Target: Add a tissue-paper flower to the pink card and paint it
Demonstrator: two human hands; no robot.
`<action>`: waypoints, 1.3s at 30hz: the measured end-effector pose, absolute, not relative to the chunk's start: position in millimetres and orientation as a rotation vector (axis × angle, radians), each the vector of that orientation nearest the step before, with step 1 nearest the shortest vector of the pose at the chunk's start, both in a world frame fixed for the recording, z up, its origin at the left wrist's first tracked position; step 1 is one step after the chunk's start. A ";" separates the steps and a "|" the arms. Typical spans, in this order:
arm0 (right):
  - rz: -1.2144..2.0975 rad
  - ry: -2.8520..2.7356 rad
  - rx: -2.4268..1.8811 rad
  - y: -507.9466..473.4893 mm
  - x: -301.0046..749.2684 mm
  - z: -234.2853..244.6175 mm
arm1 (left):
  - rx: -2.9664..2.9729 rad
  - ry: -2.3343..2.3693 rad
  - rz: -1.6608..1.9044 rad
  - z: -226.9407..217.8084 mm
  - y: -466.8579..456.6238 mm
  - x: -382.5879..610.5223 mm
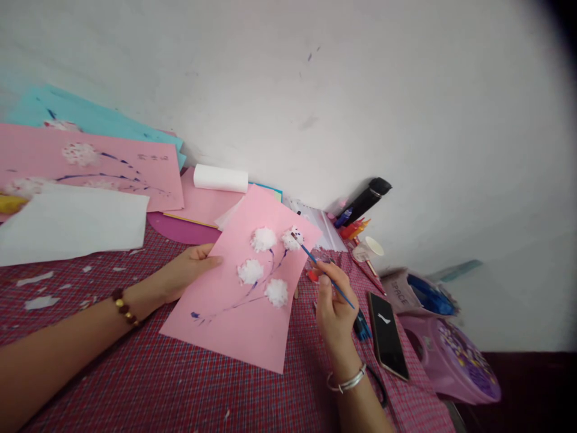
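A pink sheet [246, 300] lies on the red checked tablecloth [180, 385]. It bears several white fluffy tufts [264, 239] joined by dark blue painted stems. My left hand [189, 270] holds the sheet's left edge, thumb on top of the paper. My right hand [334, 300] pinches a thin blue paintbrush [322, 270]. The brush tip touches the upper right tuft [293, 238].
More pink [90, 165] and teal [90, 114] sheets lie at the back left, with white paper [67, 225] and a white foam block [220, 178]. A black phone [387, 343], a paper cup [367, 248], a black bottle [367, 198] and a purple bag [455, 361] sit at the right. A white wall stands close behind.
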State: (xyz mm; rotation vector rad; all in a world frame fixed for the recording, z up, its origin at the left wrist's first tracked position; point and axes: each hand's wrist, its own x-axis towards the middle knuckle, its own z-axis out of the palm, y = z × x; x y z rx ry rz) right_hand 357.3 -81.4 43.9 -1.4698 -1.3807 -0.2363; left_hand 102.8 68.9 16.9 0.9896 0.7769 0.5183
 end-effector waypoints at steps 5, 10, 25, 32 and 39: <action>-0.270 -1.533 -1.463 -78.3 355.2 45.1 | 0.959 0.750 0.529 18.3 67.9 103.0; -0.287 -1.405 -1.461 -79.6 357.0 44.5 | 0.927 0.745 0.524 18.6 67.8 103.4; -0.215 -1.380 -1.479 -73.8 358.2 36.0 | 0.885 0.719 0.537 22.9 66.8 105.0; -0.218 -1.349 -1.459 -79.9 356.5 41.0 | 0.873 0.728 0.535 21.0 66.9 103.2; -0.247 -1.205 -1.448 -90.2 369.9 45.7 | 0.819 0.733 0.548 20.6 67.7 101.7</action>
